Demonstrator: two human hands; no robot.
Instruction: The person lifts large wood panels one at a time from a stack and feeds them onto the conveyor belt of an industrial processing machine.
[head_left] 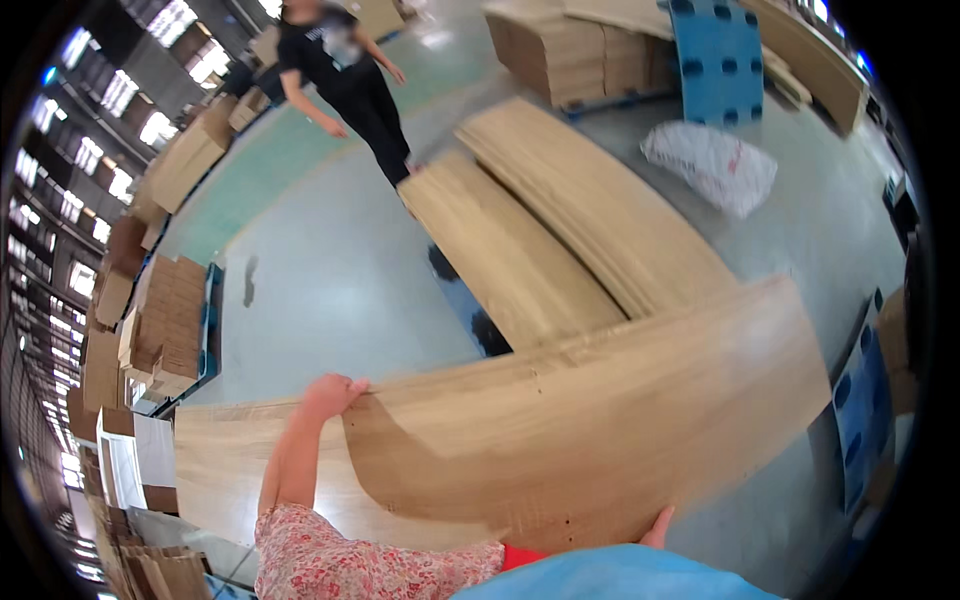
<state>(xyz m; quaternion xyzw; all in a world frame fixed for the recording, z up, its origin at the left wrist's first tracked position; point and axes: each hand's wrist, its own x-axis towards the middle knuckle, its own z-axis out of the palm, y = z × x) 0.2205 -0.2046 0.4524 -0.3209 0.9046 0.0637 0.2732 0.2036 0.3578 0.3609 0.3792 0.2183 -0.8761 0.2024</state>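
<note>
A long, light wood-grain board (600, 430) spans the view in front of me, tilted, with a shadow across its left part. My left hand (335, 394) is closed over its far edge, left of the middle. At the near edge, toward the right, part of my right hand (658, 527) shows; a finger or thumb presses against the board, and the rest is hidden beneath it and behind blue cloth. Just beyond the board lie two stacks of similar boards, a left stack (510, 250) and a right stack (600, 210), with a narrow gap between them.
The stacks rest on a blue pallet (462, 300). A white plastic sack (710, 165) lies on the floor beyond, right. Blue pallets stand upright at the back (716, 60) and right (862, 400). Cartons (168, 320) sit on a pallet at left. A person (345, 80) in dark clothes stands far left.
</note>
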